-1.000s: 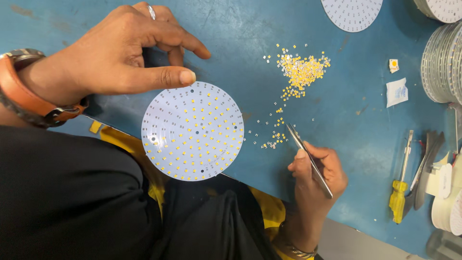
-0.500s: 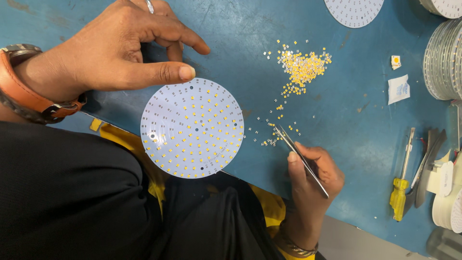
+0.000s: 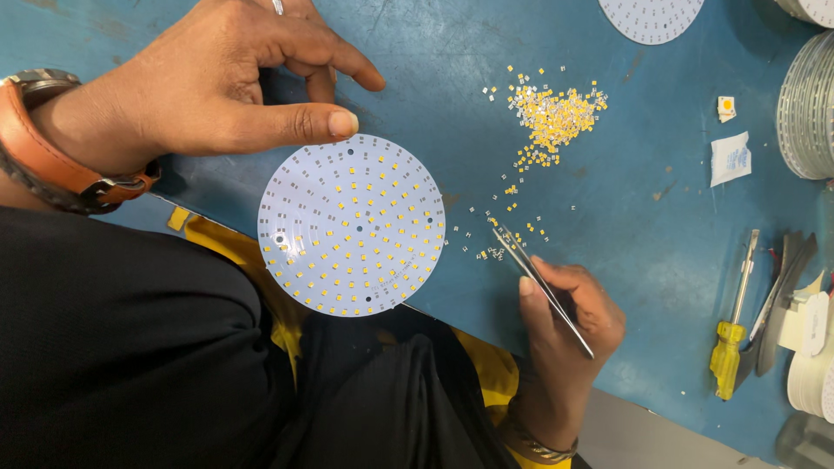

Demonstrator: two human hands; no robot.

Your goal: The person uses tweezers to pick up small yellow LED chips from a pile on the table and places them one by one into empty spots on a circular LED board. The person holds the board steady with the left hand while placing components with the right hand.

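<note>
A round white circuit board (image 3: 352,227) dotted with small yellow chips lies on the blue table (image 3: 634,217), overhanging its near edge. My left hand (image 3: 234,82) rests just above it, thumb tip touching the board's upper rim, fingers curled and holding nothing. My right hand (image 3: 565,321) grips metal tweezers (image 3: 539,282); their tips point up-left into scattered small yellow chips (image 3: 508,239) to the right of the board. A denser pile of yellow chips (image 3: 556,113) lies farther back.
Another round white board (image 3: 651,16) sits at the top edge. Stacks of round boards (image 3: 804,104) stand at the right. A small white packet (image 3: 730,159), a yellow-handled screwdriver (image 3: 734,334) and dark tools (image 3: 782,295) lie on the right side.
My right hand has shifted the tweezers left and slightly down, from the chips below the pile to the scattered ones near the board. My left hand has barely moved.
</note>
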